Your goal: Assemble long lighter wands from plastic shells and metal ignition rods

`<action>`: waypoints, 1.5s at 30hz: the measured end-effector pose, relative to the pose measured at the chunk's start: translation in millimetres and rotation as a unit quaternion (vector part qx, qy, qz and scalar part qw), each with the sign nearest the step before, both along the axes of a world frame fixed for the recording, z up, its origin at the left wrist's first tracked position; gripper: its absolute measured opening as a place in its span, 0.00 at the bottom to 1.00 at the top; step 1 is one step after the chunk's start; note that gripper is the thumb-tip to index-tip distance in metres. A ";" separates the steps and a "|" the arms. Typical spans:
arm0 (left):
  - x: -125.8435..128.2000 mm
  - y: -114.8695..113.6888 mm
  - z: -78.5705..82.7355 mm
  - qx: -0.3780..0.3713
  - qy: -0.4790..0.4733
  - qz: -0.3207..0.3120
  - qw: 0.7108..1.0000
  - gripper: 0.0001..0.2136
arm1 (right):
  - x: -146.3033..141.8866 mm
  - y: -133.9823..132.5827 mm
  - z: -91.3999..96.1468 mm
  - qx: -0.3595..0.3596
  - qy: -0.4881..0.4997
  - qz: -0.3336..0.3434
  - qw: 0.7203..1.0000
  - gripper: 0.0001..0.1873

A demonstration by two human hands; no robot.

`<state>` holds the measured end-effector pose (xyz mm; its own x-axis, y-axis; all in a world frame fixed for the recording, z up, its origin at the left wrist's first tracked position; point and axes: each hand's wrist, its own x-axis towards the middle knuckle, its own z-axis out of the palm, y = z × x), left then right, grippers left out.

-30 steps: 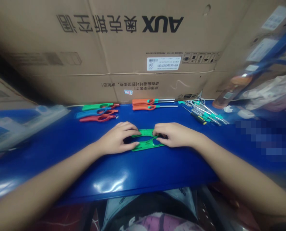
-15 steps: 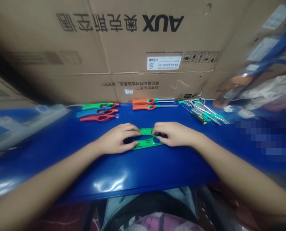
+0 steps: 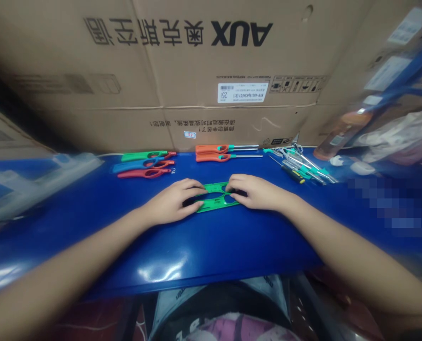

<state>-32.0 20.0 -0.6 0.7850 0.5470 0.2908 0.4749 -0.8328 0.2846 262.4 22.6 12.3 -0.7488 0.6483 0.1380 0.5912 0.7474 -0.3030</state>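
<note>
Two green lighter casing halves lie side by side on the blue tabletop, a far half (image 3: 216,188) and a near half (image 3: 214,204), with their inner sides up. My left hand (image 3: 177,201) spans their left ends, fingers on the far half and thumb on the near one. At the right ends, my right hand (image 3: 253,192) grips the pair in the same way, close to the trigger loops. The fingers of both hands are curled, and they hide the tips of the halves.
Green, blue and red lighter handles (image 3: 143,165) lie at the back left. Orange lighters (image 3: 214,154) rest by the cardboard wall (image 3: 182,90). To the right are metal lighter tubes (image 3: 303,163), a screwdriver (image 3: 292,174) and a bottle (image 3: 342,135). A plastic bag (image 3: 47,184) sits left.
Both hands and the two green casing halves have shifted slightly away from me, toward the cardboard wall. The halves now lie a little closer together.
</note>
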 end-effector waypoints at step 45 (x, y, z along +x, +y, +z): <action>0.1 -4.3 1.6 0.028 0.011 0.028 0.999 0.12 | 131.7 52.8 22.9 0.095 -0.033 -0.607 0.789 0.11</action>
